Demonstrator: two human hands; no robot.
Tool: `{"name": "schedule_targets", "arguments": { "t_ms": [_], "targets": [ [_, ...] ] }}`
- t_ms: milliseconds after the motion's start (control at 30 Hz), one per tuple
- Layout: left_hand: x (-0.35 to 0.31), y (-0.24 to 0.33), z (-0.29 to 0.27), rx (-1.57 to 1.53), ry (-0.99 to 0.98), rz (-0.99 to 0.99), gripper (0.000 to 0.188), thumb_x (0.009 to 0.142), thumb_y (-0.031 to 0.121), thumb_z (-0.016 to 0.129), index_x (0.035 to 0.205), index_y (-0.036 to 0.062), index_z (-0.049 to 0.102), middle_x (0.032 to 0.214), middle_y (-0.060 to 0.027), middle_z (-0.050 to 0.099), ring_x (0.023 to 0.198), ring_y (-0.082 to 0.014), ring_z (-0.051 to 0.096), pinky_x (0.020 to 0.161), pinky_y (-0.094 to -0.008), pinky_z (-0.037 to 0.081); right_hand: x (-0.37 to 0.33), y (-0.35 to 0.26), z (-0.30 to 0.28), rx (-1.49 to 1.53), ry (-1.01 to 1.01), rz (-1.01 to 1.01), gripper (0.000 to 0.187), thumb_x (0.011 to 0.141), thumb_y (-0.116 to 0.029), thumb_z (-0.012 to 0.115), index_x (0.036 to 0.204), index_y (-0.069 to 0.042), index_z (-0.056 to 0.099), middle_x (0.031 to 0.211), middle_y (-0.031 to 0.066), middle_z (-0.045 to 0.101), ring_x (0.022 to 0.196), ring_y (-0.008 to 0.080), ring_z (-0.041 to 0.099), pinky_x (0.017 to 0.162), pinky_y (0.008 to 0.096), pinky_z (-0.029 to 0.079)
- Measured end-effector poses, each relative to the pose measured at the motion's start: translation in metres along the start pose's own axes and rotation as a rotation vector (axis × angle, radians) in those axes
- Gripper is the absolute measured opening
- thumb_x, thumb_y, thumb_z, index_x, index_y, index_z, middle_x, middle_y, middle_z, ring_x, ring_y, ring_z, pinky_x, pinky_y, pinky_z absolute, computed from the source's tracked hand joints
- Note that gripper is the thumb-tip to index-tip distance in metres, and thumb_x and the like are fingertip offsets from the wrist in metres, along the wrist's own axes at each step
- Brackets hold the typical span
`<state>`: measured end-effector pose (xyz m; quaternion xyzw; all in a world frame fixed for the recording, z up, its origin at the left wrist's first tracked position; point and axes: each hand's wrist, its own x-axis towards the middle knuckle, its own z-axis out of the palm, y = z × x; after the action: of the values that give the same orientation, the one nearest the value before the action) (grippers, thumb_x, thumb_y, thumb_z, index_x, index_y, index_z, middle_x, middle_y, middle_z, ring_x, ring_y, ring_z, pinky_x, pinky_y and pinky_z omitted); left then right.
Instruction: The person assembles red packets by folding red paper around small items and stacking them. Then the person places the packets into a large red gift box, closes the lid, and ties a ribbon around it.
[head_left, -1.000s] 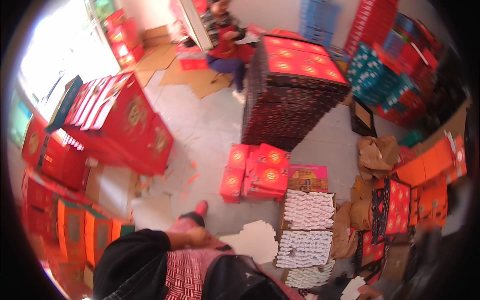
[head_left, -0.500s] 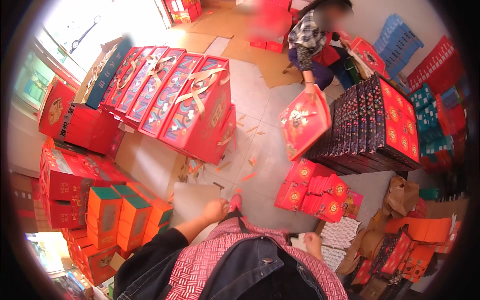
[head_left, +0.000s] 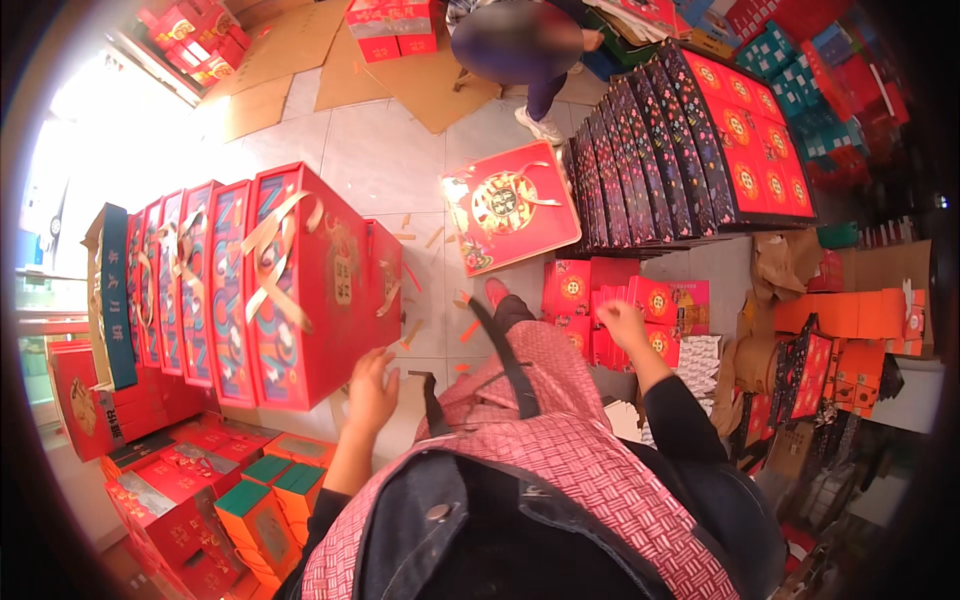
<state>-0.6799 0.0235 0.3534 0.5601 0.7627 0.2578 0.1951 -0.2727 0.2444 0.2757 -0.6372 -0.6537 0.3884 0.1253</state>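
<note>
My left hand (head_left: pixel 372 385) is raised beside the lower right corner of a row of upright red gift boxes (head_left: pixel 335 270) with cream ribbon handles. Its fingers are loosely apart and hold nothing. My right hand (head_left: pixel 624 322) hangs in front of a pile of small red boxes (head_left: pixel 572 285), its fingers lightly bent, with nothing visible in it. Ahead of me a red gift box (head_left: pixel 510 205) with a round gold picture and a ribbon handle rests against a long row of black flowered cartons (head_left: pixel 640 150). No hand is on it.
A co-worker (head_left: pixel 545 95) sits at the back beside the cartons. Orange boxes with green tops (head_left: pixel 265 510) and red boxes (head_left: pixel 165 490) stand at left. White papers (head_left: pixel 700 365) and brown paper bags (head_left: pixel 785 270) lie at right. Paper scraps (head_left: pixel 435 238) litter the tiled floor.
My view has shifted forward and turned right. The red gift box, held by the co-worker before, now rests by the cartons out of that hand. Both my hands have risen.
</note>
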Motion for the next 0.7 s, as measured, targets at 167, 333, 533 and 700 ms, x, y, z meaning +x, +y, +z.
{"name": "schedule_targets", "arguments": {
  "t_ms": [167,333,533,700],
  "targets": [
    [0.011,-0.028,0.027,0.079,-0.068,-0.294,0.026,0.079,0.007,0.059,0.103,-0.0005,0.058,0.107,-0.0207,0.058,0.101,-0.0373,0.054,0.089,-0.043,0.041,0.206,0.021,0.065,0.256,-0.023,0.071,0.033,0.077,-0.029,0.07,0.092,0.0,0.065,0.083,0.0086,0.067,0.077,0.0145,0.062,0.069,0.0286,0.048],
    [0.01,-0.053,0.083,-0.011,-0.353,-0.603,0.022,0.078,0.008,0.061,0.098,0.0004,0.061,0.098,-0.0189,0.062,0.096,-0.0337,0.057,0.085,-0.0399,0.044,0.365,0.084,0.16,0.122,-0.088,0.286,0.045,0.072,-0.039,0.072,0.094,0.001,0.065,0.086,0.0128,0.068,0.082,0.0228,0.065,0.073,0.0333,0.05],
    [0.036,-0.099,0.15,-0.138,-0.571,-1.123,0.022,0.083,0.019,0.056,0.099,0.0049,0.062,0.098,-0.0163,0.062,0.092,-0.0314,0.06,0.077,-0.0382,0.048,0.505,0.176,0.283,0.009,-0.064,0.293,0.053,0.069,-0.045,0.072,0.096,-0.001,0.065,0.09,0.0152,0.067,0.085,0.0258,0.064,0.076,0.0351,0.05],
    [-0.006,-0.201,0.176,0.323,-0.923,-0.569,0.017,0.082,0.02,0.049,0.087,0.0077,0.06,0.084,-0.0131,0.06,0.079,-0.0315,0.059,0.065,-0.0407,0.047,0.593,0.256,0.354,-0.199,0.099,0.351,0.054,0.071,-0.036,0.07,0.104,0.005,0.056,0.102,0.0255,0.061,0.097,0.0359,0.06,0.081,0.0405,0.048]
  ]
}}
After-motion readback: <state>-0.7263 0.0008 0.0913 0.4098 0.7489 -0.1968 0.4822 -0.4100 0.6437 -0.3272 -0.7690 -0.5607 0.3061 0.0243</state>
